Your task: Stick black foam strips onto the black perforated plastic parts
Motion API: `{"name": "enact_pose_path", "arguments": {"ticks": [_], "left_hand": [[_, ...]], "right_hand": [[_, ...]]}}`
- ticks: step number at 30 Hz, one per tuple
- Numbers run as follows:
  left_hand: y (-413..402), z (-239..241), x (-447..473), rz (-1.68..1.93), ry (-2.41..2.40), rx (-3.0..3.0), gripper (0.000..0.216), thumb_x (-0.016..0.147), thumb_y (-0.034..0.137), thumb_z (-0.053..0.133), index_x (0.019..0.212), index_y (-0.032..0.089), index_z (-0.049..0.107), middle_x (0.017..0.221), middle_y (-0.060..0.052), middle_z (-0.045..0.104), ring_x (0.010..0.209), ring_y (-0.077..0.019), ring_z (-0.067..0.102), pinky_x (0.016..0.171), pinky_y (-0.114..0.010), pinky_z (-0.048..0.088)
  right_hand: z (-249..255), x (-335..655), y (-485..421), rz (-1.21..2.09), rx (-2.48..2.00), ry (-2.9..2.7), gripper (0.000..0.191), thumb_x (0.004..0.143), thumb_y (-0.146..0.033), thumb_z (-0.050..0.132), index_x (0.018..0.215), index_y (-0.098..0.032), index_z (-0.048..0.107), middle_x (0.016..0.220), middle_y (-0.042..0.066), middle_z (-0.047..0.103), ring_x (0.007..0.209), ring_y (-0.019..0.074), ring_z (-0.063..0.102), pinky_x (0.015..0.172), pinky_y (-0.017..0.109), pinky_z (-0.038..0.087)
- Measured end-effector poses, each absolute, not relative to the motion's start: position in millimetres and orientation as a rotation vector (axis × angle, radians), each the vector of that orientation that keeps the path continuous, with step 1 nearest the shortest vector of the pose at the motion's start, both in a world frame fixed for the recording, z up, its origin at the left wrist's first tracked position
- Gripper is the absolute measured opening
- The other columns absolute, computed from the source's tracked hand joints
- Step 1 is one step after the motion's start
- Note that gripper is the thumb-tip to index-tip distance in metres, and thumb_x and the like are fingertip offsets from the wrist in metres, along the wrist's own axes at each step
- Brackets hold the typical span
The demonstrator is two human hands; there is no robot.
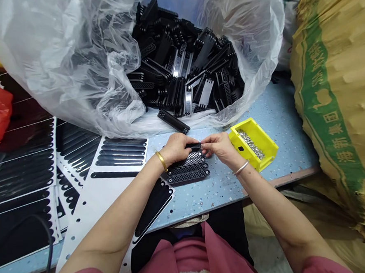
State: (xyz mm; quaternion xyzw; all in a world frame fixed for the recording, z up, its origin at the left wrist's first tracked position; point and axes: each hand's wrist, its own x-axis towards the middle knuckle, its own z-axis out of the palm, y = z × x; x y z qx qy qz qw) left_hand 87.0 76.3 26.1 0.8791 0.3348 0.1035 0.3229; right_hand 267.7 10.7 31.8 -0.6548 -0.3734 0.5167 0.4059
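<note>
My left hand (176, 147) grips a small black plastic part (194, 146) just above the blue speckled table (273, 113). My right hand (219, 146) pinches at the right end of that same part, fingers closed; what is between them is too small to name. Under both hands lie three black perforated oblong strips (189, 172) side by side. A yellow bin (253, 143) with small silvery metal pieces stands just right of my right hand. A gold bangle is on the left wrist, a silver one on the right.
A large clear plastic bag (82, 56) full of black plastic parts (186, 66) fills the back. One loose black part (173, 121) lies at its mouth. White sheets with black oblong stickers (121, 153) cover the left. A yellow-brown woven sack (342, 92) stands at the right.
</note>
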Motion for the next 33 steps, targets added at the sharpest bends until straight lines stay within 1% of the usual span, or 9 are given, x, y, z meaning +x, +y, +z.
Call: {"name": "enact_pose_path", "arguments": {"ticks": [2,5,8,13,18,22,25,33], "left_hand": [[76.4,25.9,86.9,0.272,0.872,2.309,0.046,0.076,0.010,0.060,0.116,0.027,0.075,0.106,-0.004,0.078,0.097,-0.0245,0.071,0.087,-0.035,0.050],[76.6,25.3,86.9,0.272,0.866,2.304,0.046,0.076,0.010,0.059,0.116,0.028,0.075,0.105,-0.003,0.078,0.097,-0.0245,0.071,0.087,-0.035,0.050],[76.6,24.9,86.8,0.279,0.875,2.292,0.046,0.075,0.010,0.059,0.115,0.028,0.076,0.105,-0.003,0.078,0.097,-0.0239,0.071,0.087,-0.034,0.050],[76.6,24.4,86.3,0.298,0.884,2.289,0.045,0.076,0.011,0.060,0.115,0.028,0.076,0.106,-0.003,0.078,0.098,-0.0246,0.071,0.087,-0.035,0.050],[76.7,24.0,86.3,0.292,0.876,2.299,0.045,0.076,0.012,0.060,0.116,0.027,0.075,0.108,-0.004,0.078,0.100,-0.0245,0.071,0.088,-0.035,0.051],[76.8,24.2,86.5,0.303,0.856,2.298,0.046,0.076,0.011,0.059,0.116,0.026,0.075,0.109,-0.005,0.077,0.101,-0.0245,0.071,0.088,-0.035,0.051],[77.3,24.0,86.4,0.300,0.851,2.297,0.047,0.075,0.011,0.059,0.117,0.028,0.075,0.108,-0.004,0.078,0.098,-0.0237,0.071,0.087,-0.034,0.050],[77.2,22.1,86.9,0.289,0.865,2.269,0.048,0.074,0.011,0.058,0.114,0.031,0.076,0.101,-0.003,0.079,0.088,-0.0223,0.071,0.081,-0.033,0.049]], "right_hand": [[34.7,267.5,9.4,1.321,-1.639,-0.933,0.011,0.061,-0.013,0.073,0.071,-0.011,0.069,0.057,0.004,0.068,0.049,0.0134,0.064,0.042,0.021,0.051],[36.7,266.1,8.8,1.308,-1.656,-0.942,0.011,0.063,-0.018,0.074,0.071,-0.011,0.069,0.060,0.006,0.069,0.051,0.0144,0.065,0.039,0.020,0.049],[33.9,263.0,10.5,1.251,-1.708,-0.939,0.010,0.064,-0.019,0.074,0.068,-0.012,0.068,0.054,0.003,0.066,0.047,0.0128,0.062,0.036,0.018,0.046],[28.9,259.2,14.9,1.193,-1.733,-0.974,0.006,0.062,-0.013,0.072,0.064,-0.013,0.066,0.049,0.000,0.061,0.043,0.0108,0.059,0.036,0.017,0.045],[34.7,260.6,18.9,1.315,-1.719,-0.872,0.009,0.060,-0.009,0.070,0.062,-0.014,0.063,0.048,0.001,0.061,0.044,0.0145,0.060,0.034,0.020,0.047],[38.1,263.0,21.4,1.412,-1.704,-0.773,0.009,0.066,-0.014,0.070,0.064,-0.014,0.061,0.051,0.004,0.064,0.043,0.0156,0.061,0.034,0.023,0.048],[37.8,263.8,21.8,1.425,-1.710,-0.770,0.012,0.067,-0.017,0.072,0.066,-0.014,0.060,0.052,0.005,0.064,0.043,0.0146,0.060,0.034,0.021,0.048],[35.5,261.9,20.6,1.407,-1.724,-0.843,0.017,0.063,-0.014,0.075,0.063,-0.015,0.058,0.051,0.002,0.062,0.043,0.0120,0.058,0.034,0.019,0.048]]}}
